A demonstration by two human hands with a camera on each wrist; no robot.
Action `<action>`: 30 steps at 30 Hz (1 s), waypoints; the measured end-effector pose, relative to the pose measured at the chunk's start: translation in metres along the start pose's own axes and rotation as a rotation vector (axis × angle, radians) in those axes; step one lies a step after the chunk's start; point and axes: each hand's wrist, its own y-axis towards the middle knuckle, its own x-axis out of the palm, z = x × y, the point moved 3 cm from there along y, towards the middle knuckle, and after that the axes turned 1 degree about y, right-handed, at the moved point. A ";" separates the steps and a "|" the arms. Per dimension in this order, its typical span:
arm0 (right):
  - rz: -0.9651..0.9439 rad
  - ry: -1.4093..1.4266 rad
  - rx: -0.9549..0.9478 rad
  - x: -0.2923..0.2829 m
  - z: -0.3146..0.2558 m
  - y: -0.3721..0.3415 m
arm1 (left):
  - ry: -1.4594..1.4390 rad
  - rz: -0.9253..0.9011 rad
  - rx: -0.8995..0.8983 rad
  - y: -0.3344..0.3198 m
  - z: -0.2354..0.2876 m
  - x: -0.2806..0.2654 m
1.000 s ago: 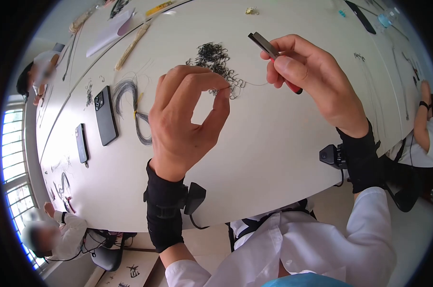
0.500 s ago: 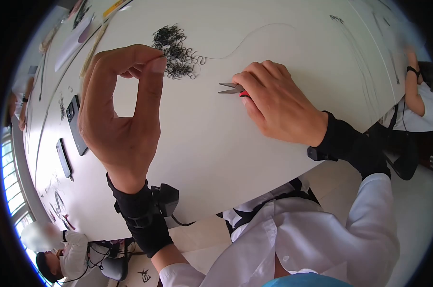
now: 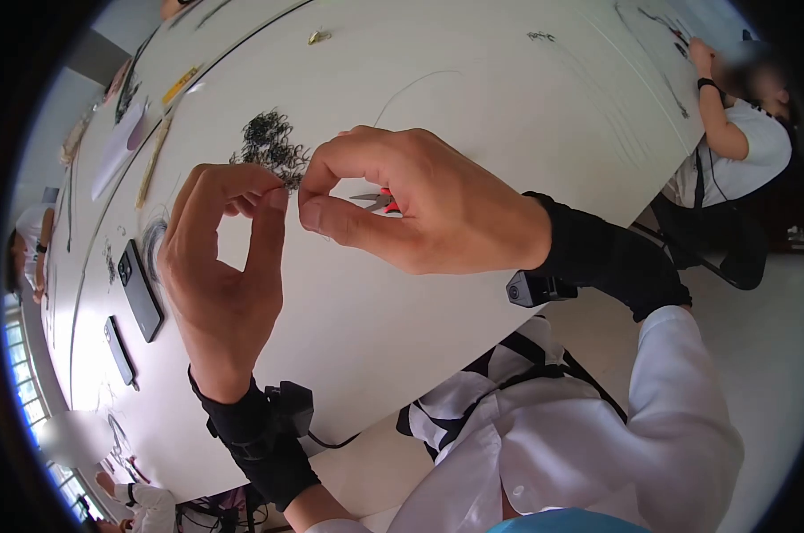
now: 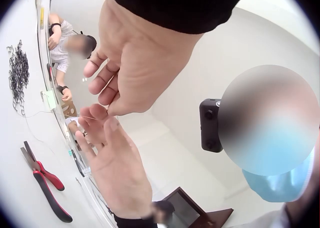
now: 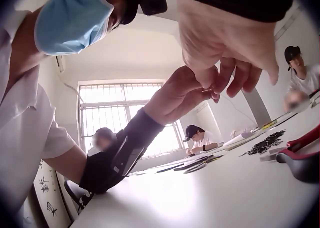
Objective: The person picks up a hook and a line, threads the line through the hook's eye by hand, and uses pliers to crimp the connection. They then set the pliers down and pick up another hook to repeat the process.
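Note:
My left hand (image 3: 229, 258) is raised over the table, thumb and forefinger pinching a thin wire (image 4: 82, 117). From the right, my right hand (image 3: 428, 204) comes up to those fingertips, its thumb and forefinger closed together on the wire. A curved length of the wire shows beyond the right knuckles. On the table beneath the right hand lie pliers (image 4: 50, 200) with red and black handles; in the head view the palm covers most of them. Just past the left fingertips sits a pile of small bent black wire pieces (image 3: 273, 142).
Two dark phones, one a larger phone (image 3: 141, 289) and one a smaller phone (image 3: 119, 350), lie to the left. A wire bundle (image 3: 156, 240) is partly behind the left hand. Farther off are a pale stick (image 3: 153, 164) and a paper sheet (image 3: 118, 151). Other people sit around the table.
Earlier the right hand held the pliers, then lowered them to the table and let go. It has since moved left to the left hand's fingertips. The left hand keeps its pinch.

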 end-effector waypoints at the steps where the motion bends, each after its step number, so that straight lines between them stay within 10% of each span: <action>1: -0.015 0.049 0.018 -0.009 -0.007 0.002 | 0.003 0.029 -0.063 -0.001 -0.003 -0.003; 9: 0.288 0.218 0.058 -0.151 -0.052 -0.048 | 0.069 0.023 -0.307 -0.008 -0.064 -0.014; 15: 0.390 -0.075 0.519 -0.259 -0.053 -0.175 | -0.204 -0.058 -0.410 -0.003 -0.061 0.003; 20: 0.314 -0.006 1.011 -0.293 -0.021 -0.290 | -0.221 -0.256 -0.180 0.046 -0.009 0.069; 23: 0.061 -0.455 1.119 -0.300 0.004 -0.341 | -0.289 -0.306 0.021 0.080 0.022 0.118; 26: 0.240 -1.163 0.843 -0.290 -0.006 -0.324 | -0.332 -0.415 0.134 0.105 0.054 0.155; 30: 0.369 -0.507 0.553 -0.236 -0.021 -0.205 | -0.332 -0.486 0.283 0.117 0.099 0.182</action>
